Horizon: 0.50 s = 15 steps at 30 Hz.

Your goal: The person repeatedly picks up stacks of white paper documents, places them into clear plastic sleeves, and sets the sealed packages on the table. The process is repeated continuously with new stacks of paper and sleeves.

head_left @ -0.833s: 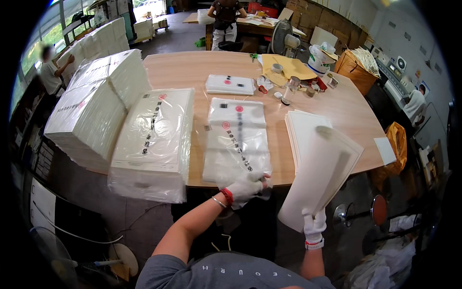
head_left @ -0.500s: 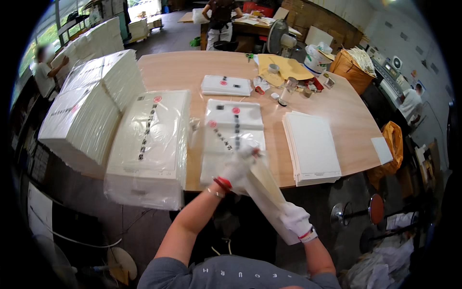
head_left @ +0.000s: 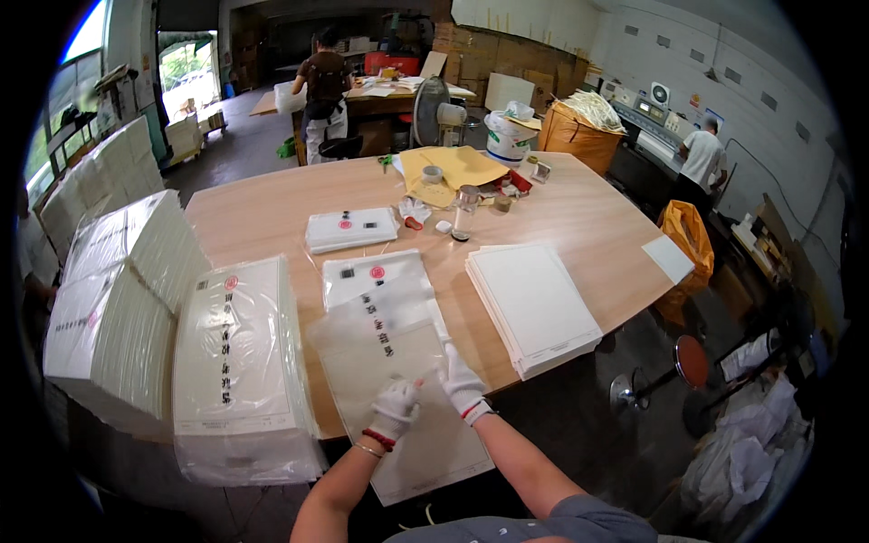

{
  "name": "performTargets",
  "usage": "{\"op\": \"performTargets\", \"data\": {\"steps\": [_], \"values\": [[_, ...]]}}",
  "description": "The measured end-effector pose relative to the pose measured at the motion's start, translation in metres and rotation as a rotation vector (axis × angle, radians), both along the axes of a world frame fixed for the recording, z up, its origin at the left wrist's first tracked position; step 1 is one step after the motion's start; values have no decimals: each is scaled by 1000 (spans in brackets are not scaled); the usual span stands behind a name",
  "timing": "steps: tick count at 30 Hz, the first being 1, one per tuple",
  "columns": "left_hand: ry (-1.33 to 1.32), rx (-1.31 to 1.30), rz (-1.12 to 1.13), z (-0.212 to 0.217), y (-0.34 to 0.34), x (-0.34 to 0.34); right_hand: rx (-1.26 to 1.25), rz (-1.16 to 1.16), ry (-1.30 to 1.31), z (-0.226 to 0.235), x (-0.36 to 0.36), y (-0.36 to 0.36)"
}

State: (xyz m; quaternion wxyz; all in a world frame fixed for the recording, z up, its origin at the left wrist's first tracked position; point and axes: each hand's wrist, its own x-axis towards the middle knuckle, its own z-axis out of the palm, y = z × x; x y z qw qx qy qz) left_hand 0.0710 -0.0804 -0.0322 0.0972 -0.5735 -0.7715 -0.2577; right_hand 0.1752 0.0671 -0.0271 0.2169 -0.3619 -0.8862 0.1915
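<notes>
A clear plastic bag [head_left: 380, 339] with a stack of cream-white paper sheets [head_left: 434, 457] in it lies flat at the table's front edge, its near end jutting past the edge. Beneath its far part is a pile of printed plastic bags [head_left: 339, 281] with a red round mark. My left hand [head_left: 395, 407], in a white glove, rests on the middle of the packet, its fingers curled in against the plastic. Along the packet's right edge lies my gloved right hand [head_left: 460, 376], fingers stretched forward and touching the side.
Left stand a wrapped stack of printed packets [head_left: 235, 353] and tall paper bundles [head_left: 118, 317]. A paper stack [head_left: 534, 303] lies right. Farther back are folded bags [head_left: 351, 229], a glass jar [head_left: 465, 213], tape rolls and yellow paper [head_left: 453, 167]. Two people work in the background.
The bag and paper, earlier held up slantwise between both hands, now lie flat on the bag pile. My right hand moved forward to its edge, and the view turned right.
</notes>
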Motion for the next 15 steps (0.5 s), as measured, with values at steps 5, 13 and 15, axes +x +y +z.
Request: {"op": "performTargets", "data": {"steps": [5, 13, 15], "values": [[-210, 209, 347, -36, -34, -59, -74, 2, -253, -20, 8, 34], [-1366, 329, 355, -32, -80, -5, -201, 192, -321, 21, 88, -22], [-1409, 279, 395, -20, -93, 19, -229, 216, -306, 20, 108, -32]]}}
